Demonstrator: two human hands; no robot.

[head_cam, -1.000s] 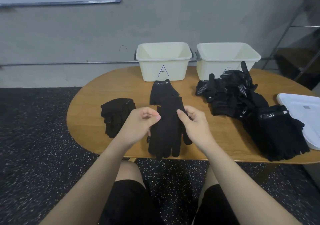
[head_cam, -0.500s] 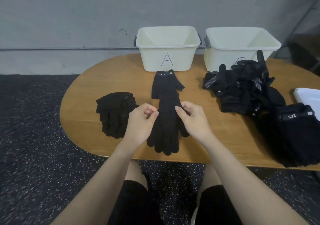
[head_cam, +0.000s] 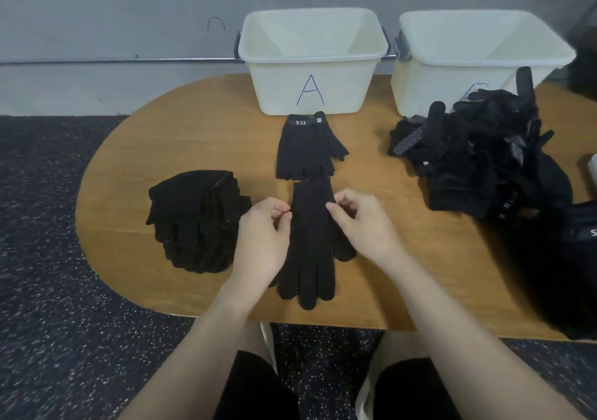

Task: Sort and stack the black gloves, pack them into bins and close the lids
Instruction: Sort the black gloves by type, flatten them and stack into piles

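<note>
Both hands (head_cam: 315, 232) pinching glove (head_cam: 310, 245) edges

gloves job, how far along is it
Done: one neat stack on the table's left and a fingerless pair laid before bin A. In hand: left hand and right hand pinch the full-finger glove. Left: the unsorted pile; both bins look empty and lidless.

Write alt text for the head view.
Left hand and right hand pinch the cuff edges of a full-finger black glove lying flat on a wooden table. Fingerless 5.11 gloves lie before bin A; a stack sits left, an unsorted pile right.
</note>
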